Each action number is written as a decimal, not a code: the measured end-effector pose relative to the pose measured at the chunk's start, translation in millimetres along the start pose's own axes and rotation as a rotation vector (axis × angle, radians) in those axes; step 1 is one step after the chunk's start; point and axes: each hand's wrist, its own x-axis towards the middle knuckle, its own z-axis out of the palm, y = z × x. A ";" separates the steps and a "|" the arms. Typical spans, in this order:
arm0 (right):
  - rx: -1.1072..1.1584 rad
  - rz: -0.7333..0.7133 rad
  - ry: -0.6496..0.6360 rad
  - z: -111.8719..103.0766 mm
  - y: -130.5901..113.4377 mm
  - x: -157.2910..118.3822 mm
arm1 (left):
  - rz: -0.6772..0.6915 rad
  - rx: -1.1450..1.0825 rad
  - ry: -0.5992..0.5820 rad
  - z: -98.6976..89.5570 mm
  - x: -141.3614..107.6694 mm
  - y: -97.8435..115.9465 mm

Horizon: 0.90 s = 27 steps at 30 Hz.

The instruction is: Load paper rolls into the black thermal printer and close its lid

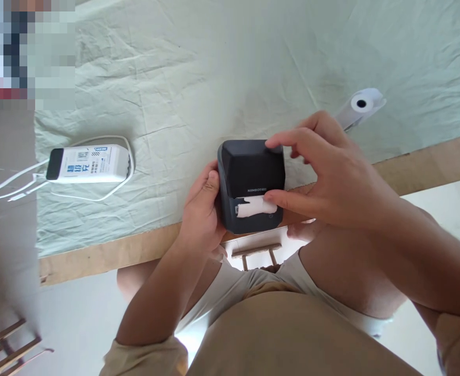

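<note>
A black label printer point(253, 167) marked NIIMBOT rests at the table's front edge, its lid down. A torn-edged strip of white paper point(255, 207) sticks out of the slot at its front. My left hand point(204, 206) is wrapped round the printer's left side, thumb on the side wall and the other fingers partly hidden. My right hand point(324, 172) spans the lid's right side, with the index finger on the back edge and the thumb at the front by the paper. Its remaining fingers are curled beside the printer.
A roll of white paper point(361, 107) lies on the green cloth point(198, 62) to the right. On the left is a white power strip point(91, 163) with white cables. The wooden table edge point(112, 251) runs in front of me. A wooden stool point(8, 347) stands lower left.
</note>
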 end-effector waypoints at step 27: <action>-0.289 0.059 -0.195 7.7 -15.6 22.3 | -0.033 0.157 0.002 -0.3 -6.4 -0.4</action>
